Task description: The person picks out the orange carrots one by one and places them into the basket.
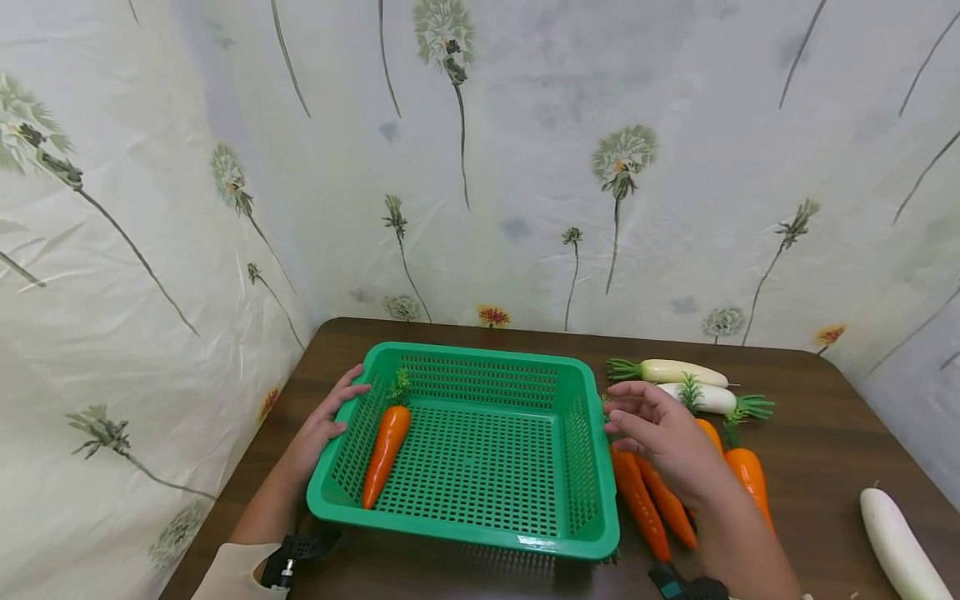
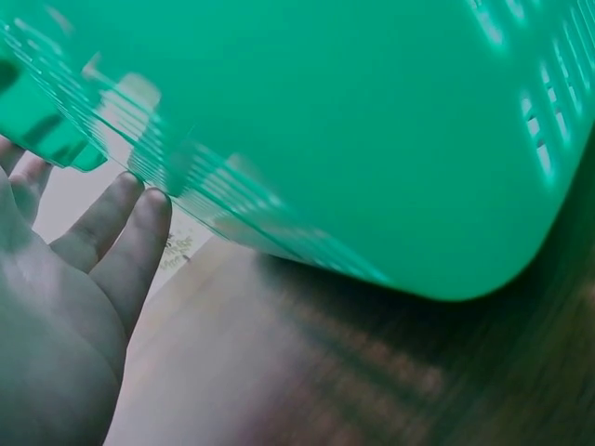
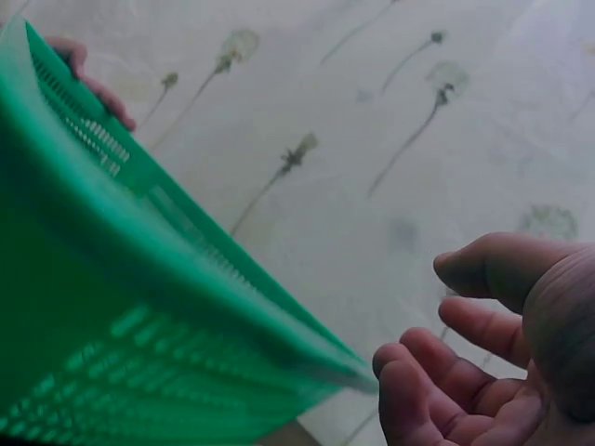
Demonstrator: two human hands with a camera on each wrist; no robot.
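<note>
A green plastic basket (image 1: 468, 533) with slotted walls is in the middle of the head view, a shadow under its front edge. One orange toy carrot (image 1: 387, 454) with a leafy top lies along its left side inside. My left hand (image 1: 318, 433) is at the basket's left side, straight fingers touching the wall and rim; the left wrist view shows two fingertips (image 2: 153, 206) against the slotted wall. To the right of the basket is my right hand (image 1: 667, 437), fingers loosely bent and holding nothing, above several carrots (image 1: 643, 504).
Two white radishes (image 1: 686, 372) with green tops lie at the back right, close to more carrots (image 1: 748, 479). Another white radish (image 1: 903, 542) is near the right front. The brown table (image 1: 810, 450) meets a floral-patterned sheet (image 1: 517, 167) behind and at the left.
</note>
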